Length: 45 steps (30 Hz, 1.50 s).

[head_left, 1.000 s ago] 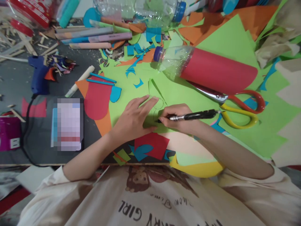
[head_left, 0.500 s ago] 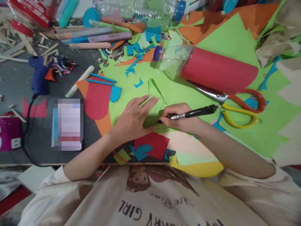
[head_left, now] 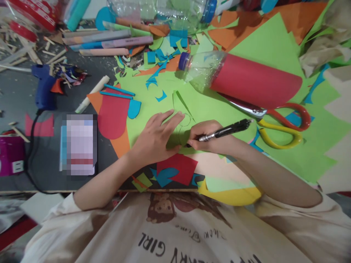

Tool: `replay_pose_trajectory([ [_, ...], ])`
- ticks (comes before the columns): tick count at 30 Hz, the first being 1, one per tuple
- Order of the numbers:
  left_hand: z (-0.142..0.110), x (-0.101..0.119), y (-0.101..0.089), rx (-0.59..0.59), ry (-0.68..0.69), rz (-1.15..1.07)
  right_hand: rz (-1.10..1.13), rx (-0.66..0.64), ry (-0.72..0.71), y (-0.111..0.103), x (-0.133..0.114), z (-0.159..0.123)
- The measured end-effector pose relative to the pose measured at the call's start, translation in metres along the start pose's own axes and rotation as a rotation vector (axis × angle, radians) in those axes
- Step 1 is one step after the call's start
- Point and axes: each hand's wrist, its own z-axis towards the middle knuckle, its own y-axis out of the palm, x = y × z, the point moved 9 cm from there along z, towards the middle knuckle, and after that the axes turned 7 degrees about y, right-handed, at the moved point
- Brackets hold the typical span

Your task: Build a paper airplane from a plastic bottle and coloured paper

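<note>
My right hand is closed around a black pen, its tip down on light green paper. A thin drawn outline, a small round shape above a longer curve, shows on the paper between my hands. My left hand lies flat with fingers spread, pressing on the same paper just left of the drawing. Right of my writing hand are scissors with one red and one yellow handle, blades partly under a clear bottle wrapped in red paper.
A blue glue gun and a phone are on the dark table at left. Red paper with blue strips lies beside the green sheet. Several markers, paper scraps and another clear bottle fill the back.
The pen tip has shifted slightly down and right along the curve, with my right hand tilting a little. My left hand stays in place.
</note>
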Motion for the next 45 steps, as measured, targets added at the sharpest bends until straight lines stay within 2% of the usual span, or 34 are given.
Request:
replay_pose_trajectory([
  [2,0.001,0.000,0.000,-0.005,-0.012,-0.014,0.020,-0.045,-0.018,0.001,-0.003,0.000],
  [7,0.002,-0.003,0.003,-0.077,-0.059,-0.042,-0.003,-0.022,-0.002,-0.003,-0.002,0.000],
  [11,0.002,-0.003,0.003,-0.090,-0.077,-0.046,0.025,-0.064,-0.058,0.001,-0.004,-0.001],
  [15,0.003,-0.003,0.003,-0.108,-0.075,-0.036,0.035,-0.068,-0.049,0.000,-0.003,0.000],
  [24,0.002,-0.001,0.001,-0.069,-0.047,-0.006,0.098,-0.097,-0.041,0.000,-0.006,-0.001],
  [26,0.002,-0.001,0.001,-0.079,-0.053,-0.004,0.174,-0.026,-0.020,-0.008,-0.003,0.000],
  [30,0.003,0.001,0.000,-0.090,-0.030,0.043,0.240,0.366,0.092,-0.044,0.013,-0.007],
  [32,0.003,0.001,0.001,-0.100,-0.021,0.060,0.231,0.448,0.142,-0.050,0.019,-0.010],
  [39,0.003,0.004,0.001,-0.086,0.010,0.050,0.052,0.360,0.054,-0.044,0.005,-0.007],
  [45,0.003,0.002,0.002,-0.099,-0.018,0.033,0.036,0.370,0.027,-0.043,0.002,-0.007],
])
